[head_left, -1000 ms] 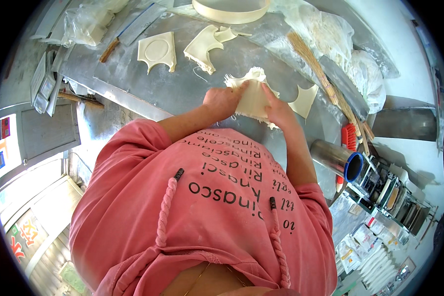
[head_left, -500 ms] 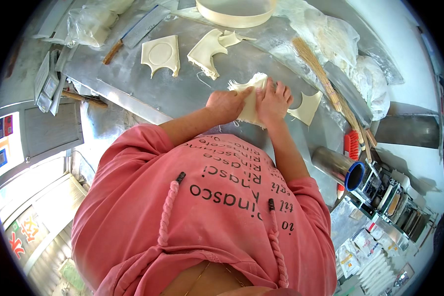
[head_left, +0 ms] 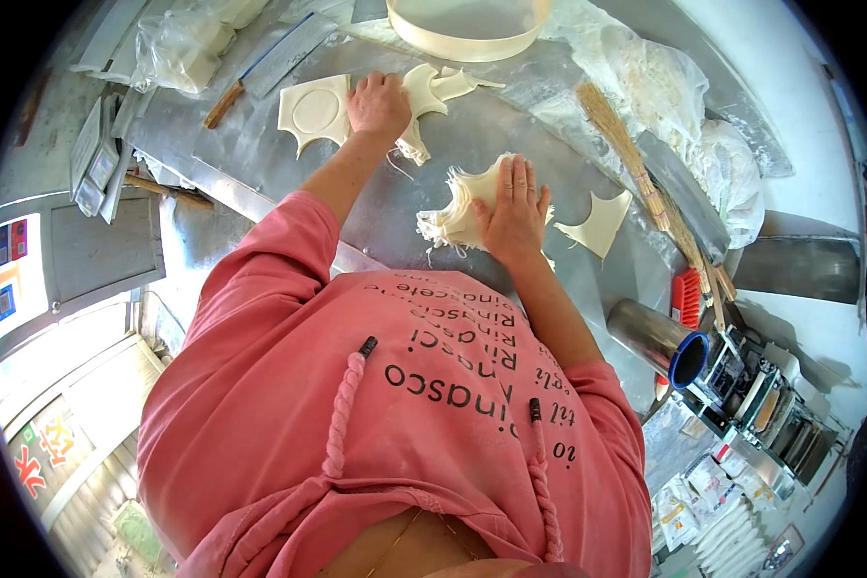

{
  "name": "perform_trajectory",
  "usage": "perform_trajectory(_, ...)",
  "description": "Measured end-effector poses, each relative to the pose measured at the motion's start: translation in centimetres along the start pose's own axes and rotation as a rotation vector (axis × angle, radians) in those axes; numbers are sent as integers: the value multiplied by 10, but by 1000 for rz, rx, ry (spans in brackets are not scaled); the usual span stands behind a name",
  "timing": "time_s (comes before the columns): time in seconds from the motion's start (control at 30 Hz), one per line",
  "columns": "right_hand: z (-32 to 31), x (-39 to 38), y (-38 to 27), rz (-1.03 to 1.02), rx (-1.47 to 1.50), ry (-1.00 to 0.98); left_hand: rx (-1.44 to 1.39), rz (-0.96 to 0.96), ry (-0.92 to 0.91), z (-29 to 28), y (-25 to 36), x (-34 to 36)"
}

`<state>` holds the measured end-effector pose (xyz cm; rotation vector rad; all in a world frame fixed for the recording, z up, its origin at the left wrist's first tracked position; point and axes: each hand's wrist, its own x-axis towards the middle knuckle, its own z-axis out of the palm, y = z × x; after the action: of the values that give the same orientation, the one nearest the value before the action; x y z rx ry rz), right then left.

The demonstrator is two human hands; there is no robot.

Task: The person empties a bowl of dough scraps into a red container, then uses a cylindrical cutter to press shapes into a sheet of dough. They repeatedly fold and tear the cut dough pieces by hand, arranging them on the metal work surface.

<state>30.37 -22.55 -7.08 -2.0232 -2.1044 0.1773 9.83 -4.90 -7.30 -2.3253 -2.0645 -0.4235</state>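
Observation:
My right hand [head_left: 515,214] lies flat, fingers extended, on a stack of pale dough sheets [head_left: 464,197] with ragged, curved edges. Farther left, my left hand [head_left: 380,104] reaches over the dough scraps, its fingers slightly bent and pointing away from me. It rests between a squarish dough piece [head_left: 310,114] marked with a round cut and a curved dough scrap [head_left: 420,96], covering the edges of both. What lies under its fingertips is hidden. To the right of the stack is a small dough offcut [head_left: 599,223] with a concave side.
A cleaver [head_left: 277,64] lies at the far left near a plastic bag [head_left: 178,46]. Beyond the dough stands a round sieve-like rim [head_left: 472,39]. A straw brush [head_left: 626,144], a red brush [head_left: 686,297] and a metal cylinder [head_left: 650,337] are on the right.
My left hand has left the dough stack and moved far left onto the scraps. My right hand has stayed on the stack and now lies flat, with more of the stack uncovered.

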Motion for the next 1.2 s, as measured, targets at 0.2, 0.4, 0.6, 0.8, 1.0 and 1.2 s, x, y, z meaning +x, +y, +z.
perform_trajectory(0.2, -1, 0, -2, -3, 10, -9, -507, 110, -3, 12, -18, 13)
perform_trajectory(0.4, 4, 8, 8, 96, 235, -2, -1451, -71, -281, -84, 30, 13)
perform_trajectory(0.6, -67, 14, 2, 356, 1875, 66, -1570, 49, -432, -102, 99, -54)
perform_trajectory(0.8, -61, -5, 24, 473, 755, 73, -1067, 119, -289, -44, 110, -119)
perform_trajectory(1.0, -69, -17, -14, 314, 703, 68, -1214, -128, -816, -68, 107, -122)
perform_trajectory(1.2, -72, -18, -17, 382, 842, -125, -1209, -150, -821, -71, 95, -120)
